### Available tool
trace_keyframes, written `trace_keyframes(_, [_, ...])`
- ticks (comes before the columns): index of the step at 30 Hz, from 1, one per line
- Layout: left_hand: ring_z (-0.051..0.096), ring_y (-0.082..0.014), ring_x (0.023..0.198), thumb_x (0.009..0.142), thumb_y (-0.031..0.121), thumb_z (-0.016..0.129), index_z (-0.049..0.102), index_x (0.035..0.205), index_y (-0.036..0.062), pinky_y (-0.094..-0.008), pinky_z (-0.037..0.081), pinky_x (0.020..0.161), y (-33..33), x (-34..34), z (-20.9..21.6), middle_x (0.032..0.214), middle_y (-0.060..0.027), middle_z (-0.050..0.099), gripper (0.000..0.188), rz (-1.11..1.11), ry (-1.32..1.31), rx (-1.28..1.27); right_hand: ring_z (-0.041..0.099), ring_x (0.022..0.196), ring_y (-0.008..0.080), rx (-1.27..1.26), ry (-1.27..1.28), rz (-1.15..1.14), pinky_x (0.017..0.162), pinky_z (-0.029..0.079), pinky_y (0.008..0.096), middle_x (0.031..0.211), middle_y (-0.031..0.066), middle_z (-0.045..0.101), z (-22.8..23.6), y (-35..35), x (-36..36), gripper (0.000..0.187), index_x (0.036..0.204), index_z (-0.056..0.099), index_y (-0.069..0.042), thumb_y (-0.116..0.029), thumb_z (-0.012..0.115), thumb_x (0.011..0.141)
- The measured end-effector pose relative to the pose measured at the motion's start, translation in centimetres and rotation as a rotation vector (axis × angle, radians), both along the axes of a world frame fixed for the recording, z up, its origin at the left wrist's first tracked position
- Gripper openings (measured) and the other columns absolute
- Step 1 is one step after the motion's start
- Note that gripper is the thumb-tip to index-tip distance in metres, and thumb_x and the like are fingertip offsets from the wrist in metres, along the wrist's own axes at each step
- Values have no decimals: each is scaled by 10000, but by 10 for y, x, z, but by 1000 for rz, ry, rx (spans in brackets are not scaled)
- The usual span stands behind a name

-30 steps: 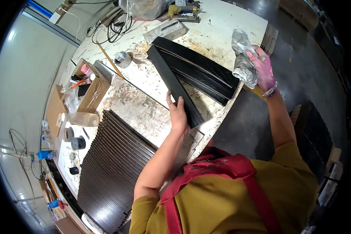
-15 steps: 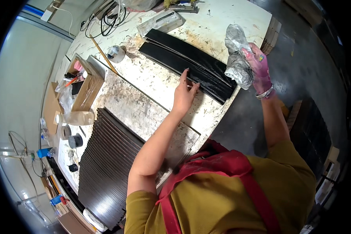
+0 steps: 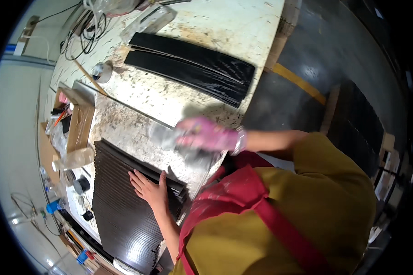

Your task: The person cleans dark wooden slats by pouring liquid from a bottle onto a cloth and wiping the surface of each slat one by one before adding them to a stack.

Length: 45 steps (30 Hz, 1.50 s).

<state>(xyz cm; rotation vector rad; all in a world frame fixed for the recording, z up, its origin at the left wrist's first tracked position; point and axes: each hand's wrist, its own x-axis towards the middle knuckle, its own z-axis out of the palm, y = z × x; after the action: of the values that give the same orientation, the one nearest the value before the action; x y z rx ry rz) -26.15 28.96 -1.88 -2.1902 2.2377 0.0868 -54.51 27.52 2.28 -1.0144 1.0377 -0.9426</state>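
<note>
My left hand lies with spread fingers on a row of dark, narrow strips packed side by side at the near left of the table. In a pink, stained glove, my right hand grips a crumpled grey-white rag over the worn, stained part of the tabletop. Motion smears both the glove and the rag. Two black glossy boards rest beside each other on the far side of the table, with neither hand on them.
An open cardboard box of small items stands at the left, near a translucent bottle on its side. A small paint-marked pot, a thin stick and dark cables lie farther back. Stacked black boards stand at the right.
My left hand has left the black boards and come down onto the dark strips. The right hand has swung left with the rag, from beyond the table's right edge to above the tabletop.
</note>
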Motion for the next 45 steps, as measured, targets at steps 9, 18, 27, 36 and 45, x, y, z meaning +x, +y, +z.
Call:
trace_keyframes(9, [498,-348,980,725,126,697,409,1330,99,-414,432,830,-13,-26,13,1099,-185,461,671,-125,20,-137,515,728,96,-188,-235,-50,644,438,241,874,43,582,-58,2,40,344,1055,555,56,-183,615,815])
trace_keyframes(18, [567,-218,731,794,82,673,409,1338,40,-349,465,678,-23,11,24,823,-101,581,607,211,418,-215,549,984,120,307,-501,-109,829,465,250,1092,90,590,-69,16,33,417,1207,492,62,-150,628,874])
trace_keyframes(27, [372,-373,1250,732,490,665,481,1263,106,-522,252,1030,8,-47,6,1287,-210,489,680,-268,-278,-8,545,1001,178,200,-301,-79,862,433,295,1081,108,600,-79,-5,38,436,1145,557,26,-270,633,833])
trace_keyframes(36, [498,-377,1116,799,524,590,489,1279,95,-518,302,999,-4,-42,26,1198,-218,544,652,-315,-207,-42,577,935,123,349,-329,-220,828,466,240,1083,92,606,-88,-8,13,516,1253,453,76,-187,650,856])
trace_keyframes(45, [306,-588,1187,837,238,575,329,1391,153,-556,326,1010,-11,-55,-25,1406,-324,237,612,-226,60,-2,588,873,97,309,-333,-177,770,486,229,1021,45,626,-74,-20,16,361,1199,536,8,-156,597,883])
